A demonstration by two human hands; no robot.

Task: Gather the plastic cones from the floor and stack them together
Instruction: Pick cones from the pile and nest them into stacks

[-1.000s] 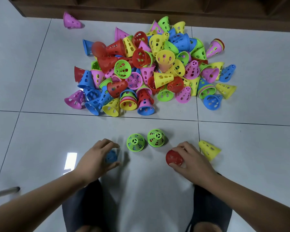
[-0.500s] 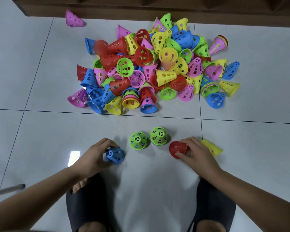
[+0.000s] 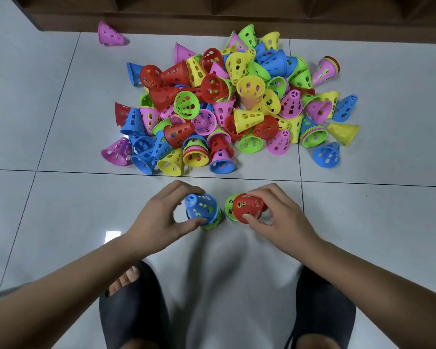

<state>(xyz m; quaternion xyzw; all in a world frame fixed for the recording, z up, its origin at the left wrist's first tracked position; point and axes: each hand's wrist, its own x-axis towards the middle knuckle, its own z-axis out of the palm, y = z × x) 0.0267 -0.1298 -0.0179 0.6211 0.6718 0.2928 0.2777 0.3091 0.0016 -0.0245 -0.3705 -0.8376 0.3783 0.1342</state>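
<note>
- Left hand [image 3: 159,219]: fingers and thumb curled round the blue cone [image 3: 201,206], gripping it by the wall, narrow end up.
- Right hand [image 3: 277,217]: thumb and fingers pinch the red cone [image 3: 248,208], which is tilted with its narrow end toward the left.
- Change over the last second: both hands have moved inward from the outer sides toward the two green cones at near centre.
- The blue cone now sits over the left green cone [image 3: 214,220]; only the green rim shows beneath it.
- The red cone now overlaps the right green cone [image 3: 228,207]. Whether it is seated on it or only held against it cannot be told.
- Meaning for the task: two separate two-cone stacks appear to be forming. The left one looks nearly seated; the right one probably needs the red cone brought upright first.
- Remaining work: the pile of cones [image 3: 237,104] lies on the tiled floor [image 3: 363,235], far of the hands and well apart from them. A stray pink cone [image 3: 110,34] lies at far left, near the wooden base [image 3: 212,21]. The task is judged to be at an early stage.
- Note: some cones in the pile are already nested.
</note>
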